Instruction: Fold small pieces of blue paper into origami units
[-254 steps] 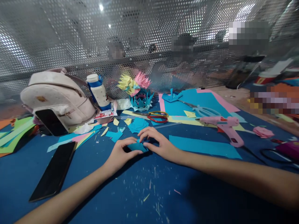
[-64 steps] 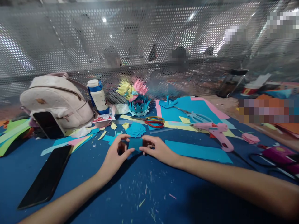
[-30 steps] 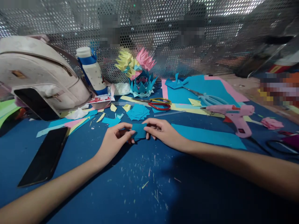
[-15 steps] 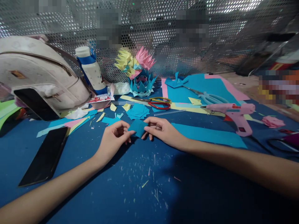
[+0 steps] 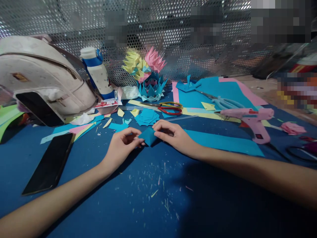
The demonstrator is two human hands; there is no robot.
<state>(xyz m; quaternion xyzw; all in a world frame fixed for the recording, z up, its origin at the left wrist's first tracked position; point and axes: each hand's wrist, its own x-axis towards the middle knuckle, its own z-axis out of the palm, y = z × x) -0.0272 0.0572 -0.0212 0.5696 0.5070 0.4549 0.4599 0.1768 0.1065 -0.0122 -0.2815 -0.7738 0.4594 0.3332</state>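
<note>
A small blue paper square [image 5: 148,136] is held between my two hands above the dark blue table, one corner pointing toward me and its surface bent along the middle. My left hand [image 5: 125,143] pinches its left corner between thumb and fingers. On the opposite corner, my right hand [image 5: 170,135] has its thumb and fingertips closed. Just beyond them lies a stack of blue paper squares [image 5: 146,117]. Scissors with yellow and red handles [image 5: 170,108] rest behind that stack.
A pink glue gun [image 5: 252,119] lies at right beside a blue paper strip [image 5: 220,143]. Folded paper flowers [image 5: 151,87] stand at the back. Left are a black phone [image 5: 49,163], a bottle [image 5: 97,77] and a backpack [image 5: 39,76]. Light-blue-handled scissors [image 5: 226,102] lie on blue sheets.
The blue square has gone from nearly flat to bent along its middle. My right fingers have moved up onto its right corner; my left hand keeps its pinch. The view has shifted slightly.
</note>
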